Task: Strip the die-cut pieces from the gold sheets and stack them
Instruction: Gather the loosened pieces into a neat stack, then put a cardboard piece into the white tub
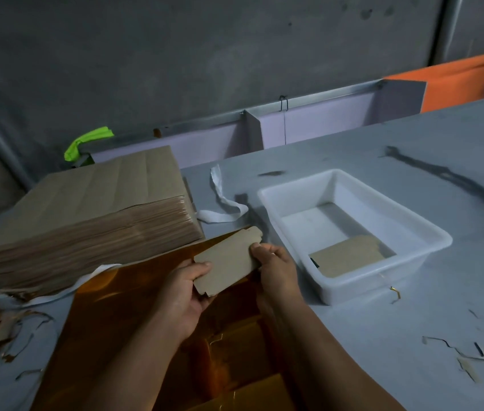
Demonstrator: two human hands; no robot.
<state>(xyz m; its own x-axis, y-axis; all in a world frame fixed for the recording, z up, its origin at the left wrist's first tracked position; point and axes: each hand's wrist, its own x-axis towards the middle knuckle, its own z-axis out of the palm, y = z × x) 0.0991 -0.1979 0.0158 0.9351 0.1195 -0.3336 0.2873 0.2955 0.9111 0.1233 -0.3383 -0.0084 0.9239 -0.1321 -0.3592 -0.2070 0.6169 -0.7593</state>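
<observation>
A grey table [412, 161] carries a long dark smear [454, 182] toward its right side and a curled white paper strip [226, 203] lying loose nearer the middle. Along its far edge stand lilac partition panels [323, 120] topped by a metal rail [308, 97], with a black wire clip [283, 102] hooked over the rail. A crumpled piece of bright green tape [86, 143] sits at the panels' left end, an orange sheet [466, 81] lies beyond their right end, and a stained grey wall [175, 54] rises behind.
</observation>
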